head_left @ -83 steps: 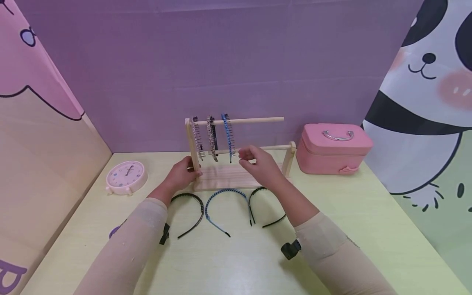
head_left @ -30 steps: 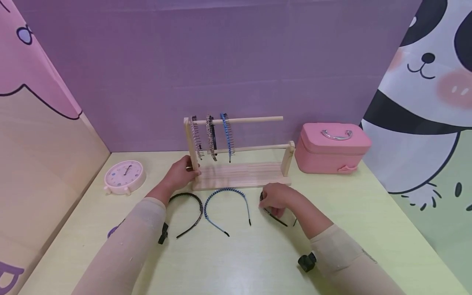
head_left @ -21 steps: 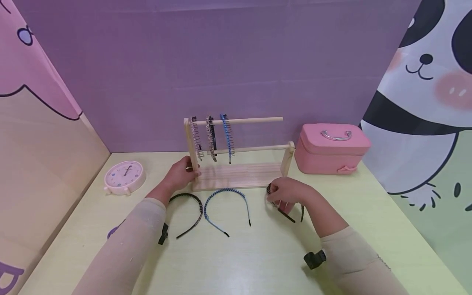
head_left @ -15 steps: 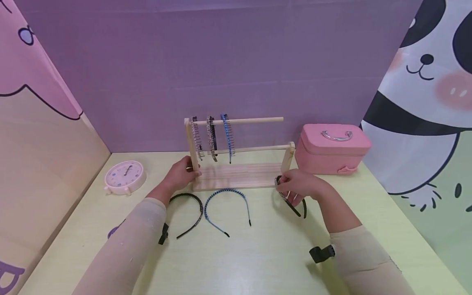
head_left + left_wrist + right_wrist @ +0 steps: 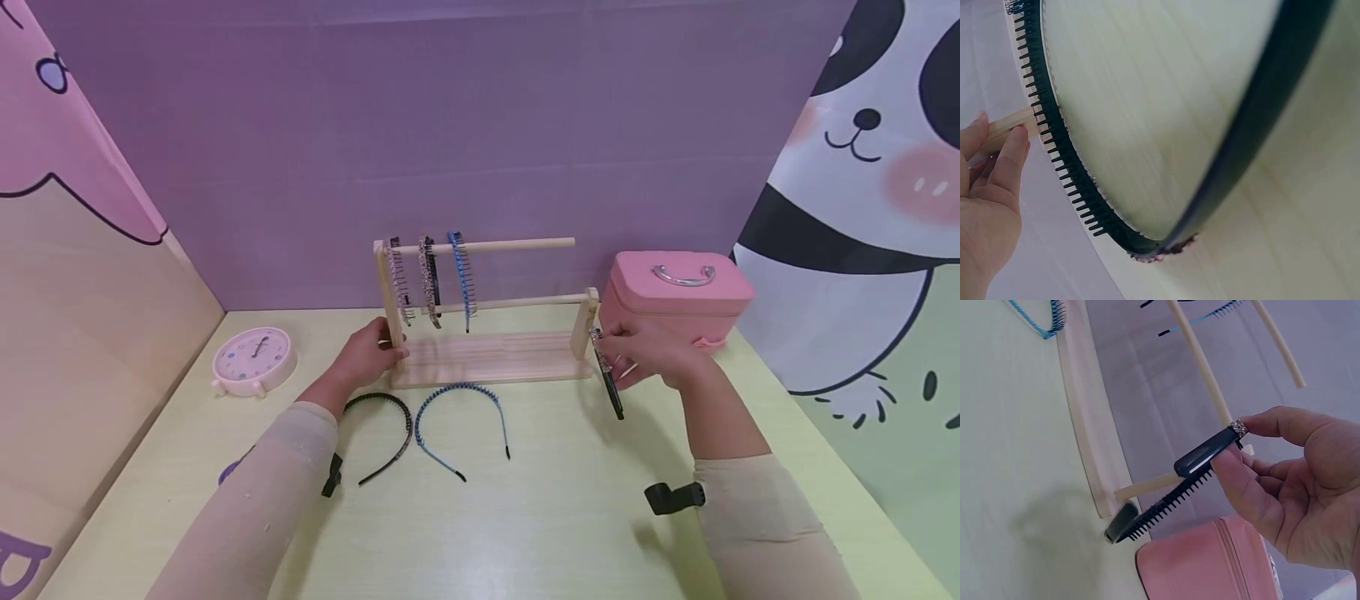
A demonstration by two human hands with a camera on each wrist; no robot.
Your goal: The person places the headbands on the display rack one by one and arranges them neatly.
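Note:
In the head view my right hand (image 5: 651,352) pinches a black toothed headband (image 5: 608,385) with a sparkly outer side, held tilted above the table beside the rack's right post. The right wrist view shows thumb and fingers on one arm of that headband (image 5: 1207,451). My left hand (image 5: 367,357) grips the left post of the wooden rack (image 5: 480,358). On the rack's upper bar hang a pale pink headband (image 5: 401,279), a brown speckled headband (image 5: 431,282) and a blue headband (image 5: 463,279). A dark headband (image 5: 410,425) and a blue beaded headband (image 5: 461,386) lie on the table.
A pink case (image 5: 678,296) with a metal handle stands right of the rack, close behind my right hand. At the left lies a pink clock (image 5: 255,360). A purple backdrop (image 5: 480,133) rises behind the table. In the left wrist view a dark headband (image 5: 1054,131) looms large near the camera.
My right hand has come down from the rack, taken the rightmost headband off the table and carried it up and right towards the pink case. My left hand stays on the post.

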